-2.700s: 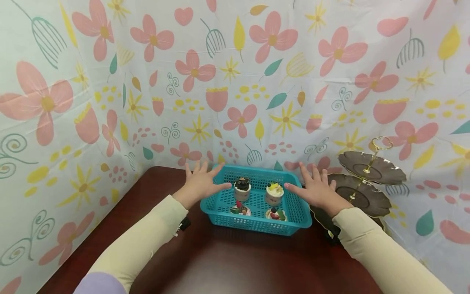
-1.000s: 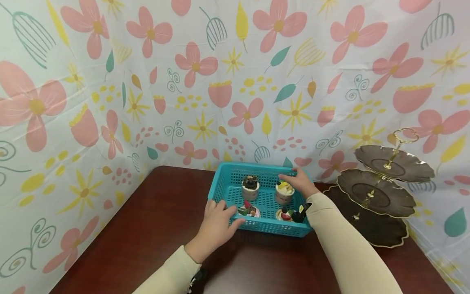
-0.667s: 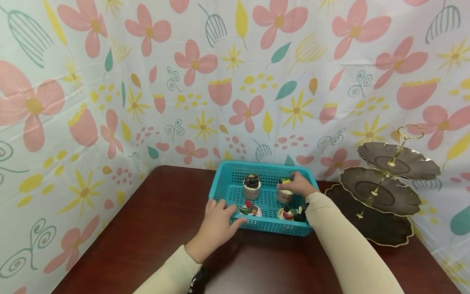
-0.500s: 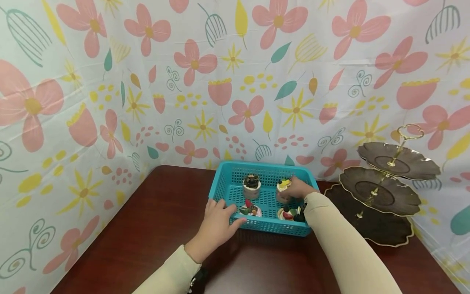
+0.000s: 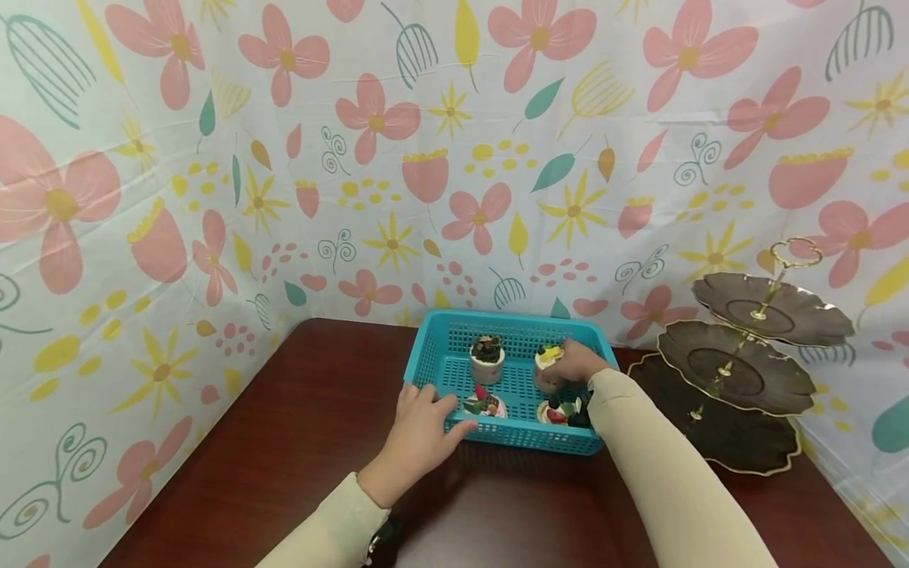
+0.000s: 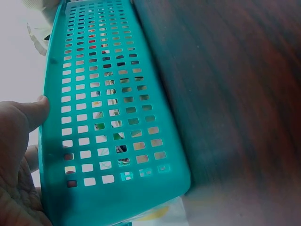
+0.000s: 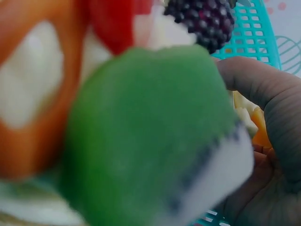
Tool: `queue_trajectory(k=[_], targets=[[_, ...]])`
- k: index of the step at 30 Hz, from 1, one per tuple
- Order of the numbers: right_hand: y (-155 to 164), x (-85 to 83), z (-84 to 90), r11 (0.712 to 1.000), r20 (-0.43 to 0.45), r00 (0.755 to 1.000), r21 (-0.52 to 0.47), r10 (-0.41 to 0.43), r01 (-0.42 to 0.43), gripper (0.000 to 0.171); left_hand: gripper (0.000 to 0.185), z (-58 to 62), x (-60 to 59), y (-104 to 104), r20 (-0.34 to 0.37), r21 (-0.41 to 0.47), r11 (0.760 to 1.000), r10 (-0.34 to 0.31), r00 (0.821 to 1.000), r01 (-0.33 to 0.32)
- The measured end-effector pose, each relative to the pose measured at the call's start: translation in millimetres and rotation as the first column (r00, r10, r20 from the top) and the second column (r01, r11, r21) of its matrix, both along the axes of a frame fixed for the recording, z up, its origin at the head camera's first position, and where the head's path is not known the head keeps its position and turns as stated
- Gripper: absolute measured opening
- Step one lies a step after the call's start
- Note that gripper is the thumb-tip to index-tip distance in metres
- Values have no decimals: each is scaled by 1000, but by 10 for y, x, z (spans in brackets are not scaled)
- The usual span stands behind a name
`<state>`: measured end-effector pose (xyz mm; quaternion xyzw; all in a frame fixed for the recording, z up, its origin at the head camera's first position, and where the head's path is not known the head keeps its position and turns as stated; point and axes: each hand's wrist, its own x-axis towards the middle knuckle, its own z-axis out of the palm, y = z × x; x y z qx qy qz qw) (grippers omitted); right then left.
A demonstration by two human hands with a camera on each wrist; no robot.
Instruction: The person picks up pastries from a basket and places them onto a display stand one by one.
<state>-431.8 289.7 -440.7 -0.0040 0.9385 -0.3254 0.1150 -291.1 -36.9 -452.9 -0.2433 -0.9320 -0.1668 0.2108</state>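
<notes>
Hands (image 5: 419, 438) (image 5: 581, 363) half-closed on basket (image 5: 521, 435), cupcake (image 5: 545, 361)

Setting: you are working in a screened-off table corner that is looking like a staged set.
Floral cloth (image 5: 426, 158): it is walling you in on two sides, showing creases, leaving you unable to tell home from studio.
Dark table (image 5: 319, 394): its reddish, wood-look top is filling your corner.
Dessert ware: a tiered stand (image 5: 735, 367) and basketed small cakes (image 5: 487, 373) are lending a tea-table look.
</notes>
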Motion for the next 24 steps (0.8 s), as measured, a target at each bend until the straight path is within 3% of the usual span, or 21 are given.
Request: queue_trajectory(k=[6, 12, 16, 24], targets=[[-16, 10, 59, 999, -25, 1000, 36, -18, 19, 89, 42, -26, -18, 2, -23, 4, 1000, -4, 1000, 4], [-70, 30, 130, 1000, -130, 991, -9, -22, 21, 77, 39, -29, -20, 0, -39, 2, 1000, -7, 999, 7], [-90, 14, 141, 998, -199, 979, -60, -36, 24, 65, 39, -20, -19, 2, -30, -6, 1000, -9, 1000, 9], [-123, 45, 197, 988, -337, 938, -153, -79, 29, 67, 40, -31, -1, -4, -12, 8, 1000, -6, 1000, 6]])
